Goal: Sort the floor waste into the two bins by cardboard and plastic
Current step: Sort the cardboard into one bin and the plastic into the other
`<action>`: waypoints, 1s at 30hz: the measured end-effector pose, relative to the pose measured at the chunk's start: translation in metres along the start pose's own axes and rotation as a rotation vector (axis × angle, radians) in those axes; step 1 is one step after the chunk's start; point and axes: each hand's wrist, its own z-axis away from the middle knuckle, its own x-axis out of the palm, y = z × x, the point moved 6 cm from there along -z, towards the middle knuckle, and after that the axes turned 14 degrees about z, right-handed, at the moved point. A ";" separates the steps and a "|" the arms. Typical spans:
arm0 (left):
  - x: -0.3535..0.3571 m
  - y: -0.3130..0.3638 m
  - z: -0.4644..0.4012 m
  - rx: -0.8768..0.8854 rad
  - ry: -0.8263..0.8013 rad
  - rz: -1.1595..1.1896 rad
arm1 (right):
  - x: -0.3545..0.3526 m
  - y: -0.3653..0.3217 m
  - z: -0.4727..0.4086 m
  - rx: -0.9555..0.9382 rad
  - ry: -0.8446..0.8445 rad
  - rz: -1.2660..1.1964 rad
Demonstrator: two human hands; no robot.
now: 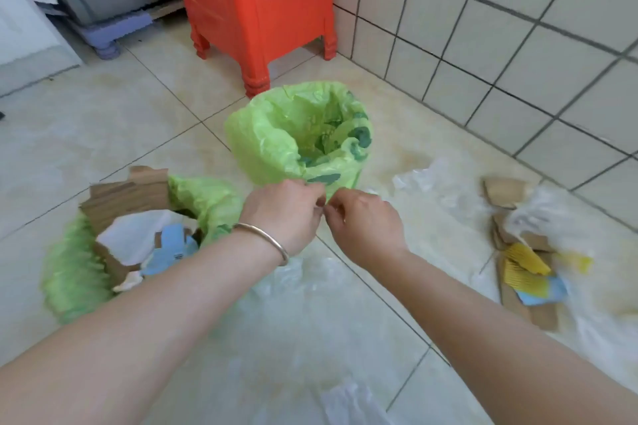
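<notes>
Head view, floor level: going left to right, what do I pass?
Bin with cardboard → left hand → right hand → clear plastic sheet → cardboard scraps pile.

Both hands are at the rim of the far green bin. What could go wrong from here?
1. Both hands, left hand and right hand, pinch the liner at the far bin's near rim; a hard tug might tip that bin or slip the liner off.
2. Clear plastic lies under the arms and could be stepped on.
3. Cardboard and plastic are tangled at right, so pieces may get mis-sorted.
</notes>
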 end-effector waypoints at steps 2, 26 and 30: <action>0.033 0.050 -0.014 0.088 -0.044 0.066 | -0.002 0.060 0.017 0.078 -0.003 -0.004; 0.343 0.278 -0.028 0.177 -0.595 0.123 | 0.159 0.399 0.201 0.510 -0.396 -0.221; 0.362 0.269 -0.043 0.135 -0.551 0.051 | 0.178 0.393 0.213 0.493 -0.438 -0.107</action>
